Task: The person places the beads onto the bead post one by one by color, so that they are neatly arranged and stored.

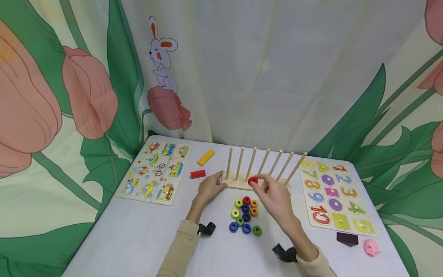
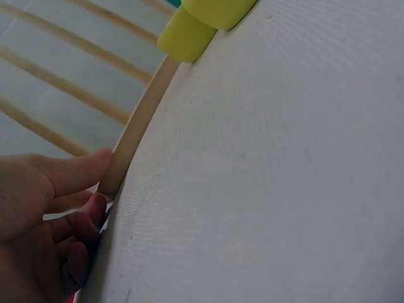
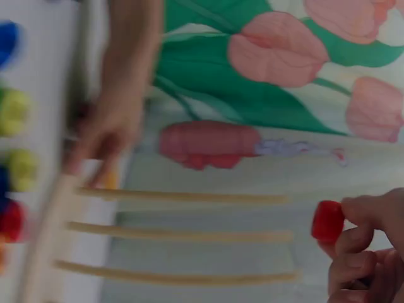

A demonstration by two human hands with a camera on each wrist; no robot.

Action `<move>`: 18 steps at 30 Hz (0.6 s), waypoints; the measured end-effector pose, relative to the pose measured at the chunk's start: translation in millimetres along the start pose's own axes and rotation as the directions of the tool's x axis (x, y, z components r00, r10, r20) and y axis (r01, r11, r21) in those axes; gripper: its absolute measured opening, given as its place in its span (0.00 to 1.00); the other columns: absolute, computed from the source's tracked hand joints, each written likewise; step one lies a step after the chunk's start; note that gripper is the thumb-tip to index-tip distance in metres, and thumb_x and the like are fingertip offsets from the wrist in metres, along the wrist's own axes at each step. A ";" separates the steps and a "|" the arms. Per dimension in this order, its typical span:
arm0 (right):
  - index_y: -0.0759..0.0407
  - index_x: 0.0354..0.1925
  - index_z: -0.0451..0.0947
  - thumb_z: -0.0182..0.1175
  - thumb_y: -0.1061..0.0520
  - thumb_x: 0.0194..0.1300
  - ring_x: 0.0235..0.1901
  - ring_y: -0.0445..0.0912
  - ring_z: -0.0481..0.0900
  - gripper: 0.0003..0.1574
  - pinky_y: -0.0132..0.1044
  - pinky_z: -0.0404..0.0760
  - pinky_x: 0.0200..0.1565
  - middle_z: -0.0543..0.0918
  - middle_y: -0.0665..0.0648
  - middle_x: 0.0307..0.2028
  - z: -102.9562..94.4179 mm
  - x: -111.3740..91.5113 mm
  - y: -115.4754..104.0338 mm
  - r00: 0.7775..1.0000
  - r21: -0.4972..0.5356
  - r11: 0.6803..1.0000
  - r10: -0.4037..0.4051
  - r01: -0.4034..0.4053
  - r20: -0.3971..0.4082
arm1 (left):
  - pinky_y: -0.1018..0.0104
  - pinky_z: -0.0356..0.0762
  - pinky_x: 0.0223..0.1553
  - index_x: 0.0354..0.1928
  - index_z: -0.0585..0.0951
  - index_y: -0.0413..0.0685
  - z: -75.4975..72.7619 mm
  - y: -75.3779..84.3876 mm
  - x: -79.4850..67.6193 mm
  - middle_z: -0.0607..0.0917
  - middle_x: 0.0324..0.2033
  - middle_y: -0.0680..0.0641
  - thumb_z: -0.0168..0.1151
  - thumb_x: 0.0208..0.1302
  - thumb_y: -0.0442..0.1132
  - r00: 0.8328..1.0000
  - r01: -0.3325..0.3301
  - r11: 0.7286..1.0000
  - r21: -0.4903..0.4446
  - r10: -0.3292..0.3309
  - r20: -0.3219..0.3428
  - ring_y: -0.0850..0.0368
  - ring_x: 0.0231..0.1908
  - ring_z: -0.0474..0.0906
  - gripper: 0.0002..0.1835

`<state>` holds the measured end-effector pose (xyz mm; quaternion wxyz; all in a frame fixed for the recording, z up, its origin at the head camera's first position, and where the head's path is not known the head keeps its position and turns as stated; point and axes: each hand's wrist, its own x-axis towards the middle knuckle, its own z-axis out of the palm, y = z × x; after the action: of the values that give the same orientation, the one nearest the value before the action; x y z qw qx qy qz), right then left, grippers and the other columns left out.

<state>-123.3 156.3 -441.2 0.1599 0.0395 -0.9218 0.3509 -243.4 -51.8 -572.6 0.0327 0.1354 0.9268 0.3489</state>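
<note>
A wooden peg stand (image 1: 238, 184) with several upright pegs stands at the middle back of the table. My left hand (image 1: 209, 189) holds its left end; the left wrist view shows the thumb (image 2: 82, 172) on the base's edge, with curled fingers around the corner. Between thumb and finger, my right hand (image 1: 277, 198) pinches a red ring (image 1: 253, 180). In the right wrist view that red ring (image 3: 328, 221) is up near the level of the peg tips. Several loose rings, including a blue ring (image 1: 233, 227) and a yellow ring (image 1: 235, 214), lie in front of the stand.
A vehicle puzzle board (image 1: 143, 177) lies at the left and a number puzzle board (image 1: 325, 192) at the right. Behind the left hand are a red block (image 1: 198, 174) and a yellow block (image 1: 206, 157). A dark brown piece (image 1: 347, 239) and a pink toy (image 1: 371, 247) sit front right.
</note>
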 end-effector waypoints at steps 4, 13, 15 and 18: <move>0.59 0.50 0.78 0.59 0.46 0.66 0.10 0.41 0.63 0.21 0.35 0.60 0.13 0.68 0.45 0.14 -9.0 50.0 -32.9 0.979 0.016 0.985 -0.171 0.173 -0.108 | 0.67 0.60 0.19 0.65 0.71 0.49 0.5 -0.2 0.7 0.72 0.17 0.55 0.66 0.58 0.52 1.000 0.009 1.000 -0.016 -0.009 0.004 0.62 0.17 0.65 0.34; 0.61 0.55 0.73 0.53 0.45 0.70 0.07 0.41 0.60 0.24 0.34 0.58 0.12 0.72 0.50 0.13 16.2 95.3 -50.9 0.988 -0.017 0.990 -0.139 0.141 0.069 | 0.67 0.61 0.20 0.66 0.70 0.48 1.8 -1.0 -1.2 0.73 0.19 0.54 0.65 0.60 0.53 0.999 -0.013 1.000 -0.028 0.014 0.040 0.61 0.19 0.67 0.34; 0.61 0.55 0.72 0.53 0.46 0.70 0.08 0.41 0.58 0.24 0.34 0.57 0.12 0.71 0.51 0.12 21.0 97.7 -52.1 0.986 -0.013 0.989 -0.143 0.144 0.081 | 0.67 0.61 0.21 0.66 0.71 0.49 0.4 -0.6 0.1 0.73 0.20 0.54 0.65 0.60 0.52 0.999 -0.015 0.999 -0.029 0.016 0.033 0.61 0.20 0.67 0.34; 0.62 0.56 0.72 0.54 0.48 0.70 0.08 0.40 0.57 0.24 0.34 0.57 0.12 0.70 0.49 0.11 27.0 98.5 -52.5 0.983 -0.011 0.987 -0.160 0.161 0.087 | 0.66 0.62 0.22 0.66 0.71 0.49 -1.7 -0.7 1.4 0.73 0.21 0.54 0.65 0.60 0.52 1.000 -0.015 1.000 -0.018 0.016 0.022 0.60 0.21 0.67 0.33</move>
<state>-213.9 103.0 -395.1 0.1485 0.1272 -0.9248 0.3264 -245.2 -53.1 -571.7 0.0416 0.1463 0.9220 0.3560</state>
